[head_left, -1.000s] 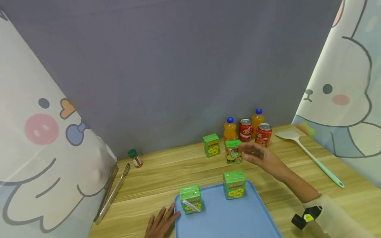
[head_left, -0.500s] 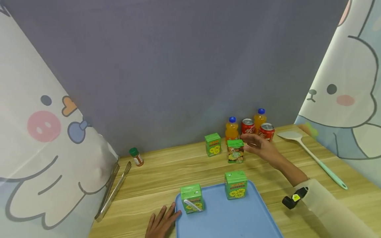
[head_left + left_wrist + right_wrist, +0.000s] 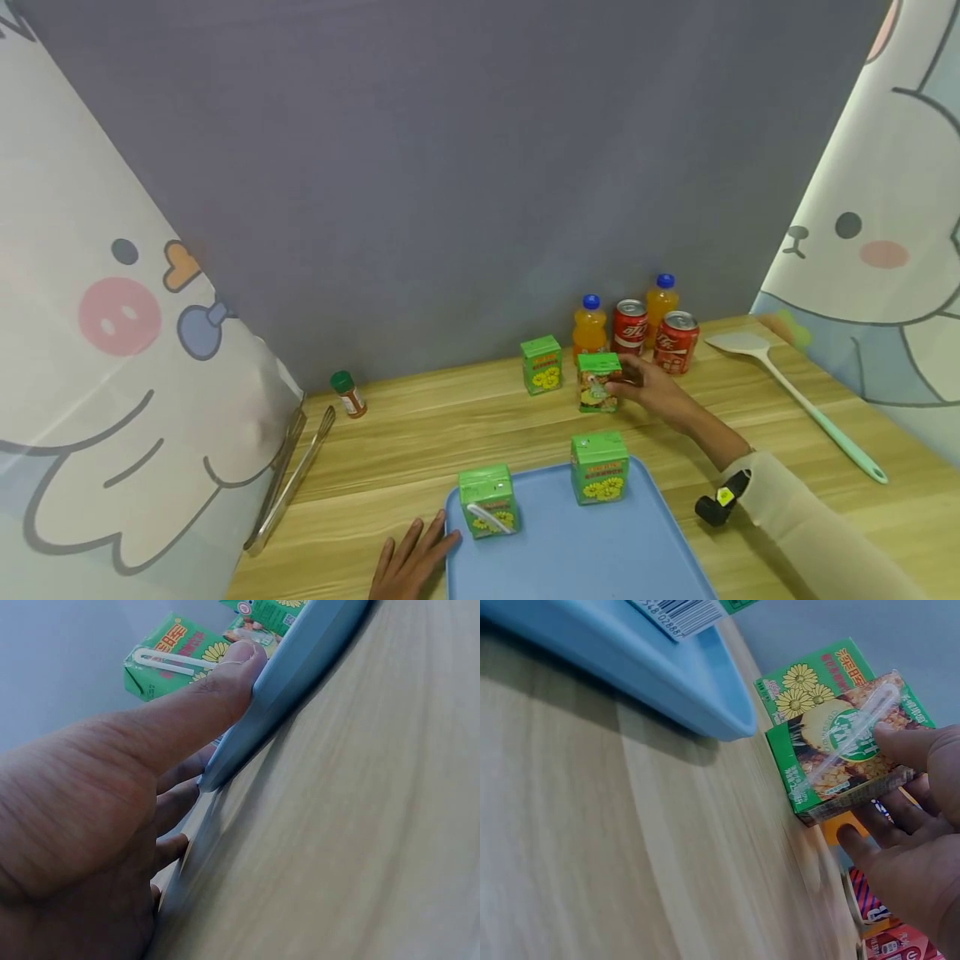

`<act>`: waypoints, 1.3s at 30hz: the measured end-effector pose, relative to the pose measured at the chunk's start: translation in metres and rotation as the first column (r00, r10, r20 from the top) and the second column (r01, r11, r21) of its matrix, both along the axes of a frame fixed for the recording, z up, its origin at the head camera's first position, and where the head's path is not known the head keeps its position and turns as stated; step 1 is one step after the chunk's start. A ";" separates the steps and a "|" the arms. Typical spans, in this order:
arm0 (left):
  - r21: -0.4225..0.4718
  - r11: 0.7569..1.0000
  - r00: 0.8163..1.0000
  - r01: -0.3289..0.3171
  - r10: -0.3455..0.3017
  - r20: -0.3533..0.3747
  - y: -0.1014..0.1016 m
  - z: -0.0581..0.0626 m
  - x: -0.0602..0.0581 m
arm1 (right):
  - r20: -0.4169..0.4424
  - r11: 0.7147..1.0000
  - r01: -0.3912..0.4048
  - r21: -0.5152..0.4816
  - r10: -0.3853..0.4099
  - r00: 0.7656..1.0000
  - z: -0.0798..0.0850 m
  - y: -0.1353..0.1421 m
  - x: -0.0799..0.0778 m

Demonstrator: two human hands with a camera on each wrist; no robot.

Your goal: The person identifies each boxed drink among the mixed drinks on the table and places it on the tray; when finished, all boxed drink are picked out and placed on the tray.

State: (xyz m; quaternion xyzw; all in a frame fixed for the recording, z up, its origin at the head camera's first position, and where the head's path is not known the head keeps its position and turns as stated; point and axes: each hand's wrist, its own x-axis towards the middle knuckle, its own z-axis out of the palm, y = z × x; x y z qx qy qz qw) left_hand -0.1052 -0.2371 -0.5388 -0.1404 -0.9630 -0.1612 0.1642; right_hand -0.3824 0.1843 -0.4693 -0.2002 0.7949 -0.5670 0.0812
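On the worktop (image 3: 420,425) beyond the tray (image 3: 577,554), the upright juice carton (image 3: 593,384) is pinched by the right hand (image 3: 658,395); likely light and squeezable, it is best gripped front-to-back. The tray's left edge is touched by the relaxed left hand (image 3: 411,563).

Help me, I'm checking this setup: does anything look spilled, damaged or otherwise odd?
Nothing looks spilled or damaged. Mildly odd: the carton pinched by the right hand shows a fruit picture, whereas the left box and right box on the tray show yellow flowers.
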 end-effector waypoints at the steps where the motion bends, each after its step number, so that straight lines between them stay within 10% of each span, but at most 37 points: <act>1: -0.003 1.000 1.000 -0.001 0.001 0.000 0.000 0.000 0.000 | -0.001 1.000 0.009 0.004 -0.009 1.000 -0.001 0.000 0.000; 39: -0.022 1.000 1.000 0.012 -0.012 -0.029 0.001 0.001 -0.001 | -0.061 0.999 0.047 0.002 -0.046 0.997 0.009 -0.004 0.010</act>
